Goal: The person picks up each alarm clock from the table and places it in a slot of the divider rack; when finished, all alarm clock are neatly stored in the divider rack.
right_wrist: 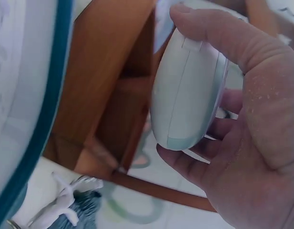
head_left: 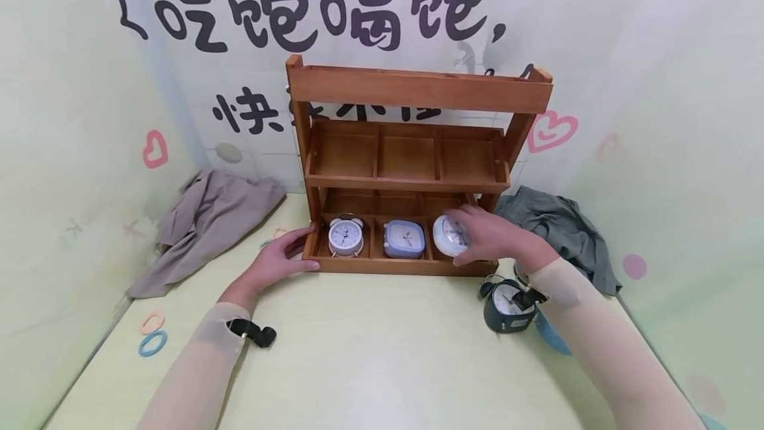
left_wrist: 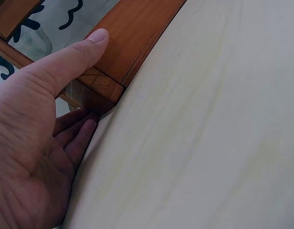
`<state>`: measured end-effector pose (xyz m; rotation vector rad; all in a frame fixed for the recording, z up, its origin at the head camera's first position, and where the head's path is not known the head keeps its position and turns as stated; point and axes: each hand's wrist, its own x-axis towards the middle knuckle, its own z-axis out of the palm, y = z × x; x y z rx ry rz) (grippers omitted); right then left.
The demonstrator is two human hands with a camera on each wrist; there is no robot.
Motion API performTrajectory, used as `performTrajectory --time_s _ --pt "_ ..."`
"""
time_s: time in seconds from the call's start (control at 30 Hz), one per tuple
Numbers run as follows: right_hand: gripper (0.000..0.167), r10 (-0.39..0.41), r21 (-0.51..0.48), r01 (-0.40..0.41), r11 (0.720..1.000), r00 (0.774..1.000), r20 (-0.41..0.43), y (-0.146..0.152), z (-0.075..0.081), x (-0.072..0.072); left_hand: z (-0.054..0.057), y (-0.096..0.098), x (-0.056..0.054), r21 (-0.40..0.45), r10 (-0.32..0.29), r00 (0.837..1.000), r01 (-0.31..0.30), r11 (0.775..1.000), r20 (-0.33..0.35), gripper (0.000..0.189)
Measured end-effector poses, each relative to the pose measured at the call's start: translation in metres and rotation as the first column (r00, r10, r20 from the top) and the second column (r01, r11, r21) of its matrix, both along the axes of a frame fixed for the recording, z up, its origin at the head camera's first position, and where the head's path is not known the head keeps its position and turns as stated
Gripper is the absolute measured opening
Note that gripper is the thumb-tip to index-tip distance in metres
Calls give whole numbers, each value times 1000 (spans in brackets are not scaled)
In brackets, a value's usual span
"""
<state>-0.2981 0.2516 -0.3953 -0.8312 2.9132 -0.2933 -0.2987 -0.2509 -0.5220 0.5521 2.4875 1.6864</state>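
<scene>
A brown wooden shelf rack (head_left: 400,264) stands against the back wall. At its lower left corner my left hand (head_left: 280,261) grips the frame, thumb on the front edge and fingers round the side, as the left wrist view shows. In the rack's lower right compartment, my right hand (head_left: 492,234) holds a round white and pale-blue clock (right_wrist: 187,90) between thumb and fingers. To the left of it, a white twin-bell alarm clock (head_left: 345,236) occupies the left compartment and a light-blue square clock (head_left: 404,239) the middle one.
Under my right forearm stand a dark alarm clock (head_left: 507,307) and a partly hidden blue object (head_left: 552,334). A grey-brown cloth (head_left: 215,224) lies left of the rack, a dark grey cloth (head_left: 552,231) right. Pink (head_left: 152,322) and blue (head_left: 152,344) rings lie at left.
</scene>
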Motion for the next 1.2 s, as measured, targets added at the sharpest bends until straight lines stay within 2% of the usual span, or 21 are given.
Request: performTrajectory --time_s 0.17,0.37,0.7,1.07,1.2 --pt "107 -6 16 6 1000 1000 4 2 -9 -20 1 -1 1 -8 8 1000 -8 1000 -1 95" --pt "104 -22 31 22 999 1000 14 2 -19 -30 2 2 1 -19 8 1000 -8 1000 -1 96" --pt "98 -29 125 30 992 999 -13 -3 -23 -29 8 3 4 -20 5 1000 -5 1000 -6 96" --pt "94 20 211 -4 978 997 -71 -9 -28 -29 4 2 3 -24 8 1000 -9 1000 -6 95" --pt "86 30 231 -12 973 997 -73 -11 -27 -27 2 1 2 -11 6 1000 -6 1000 1 95"
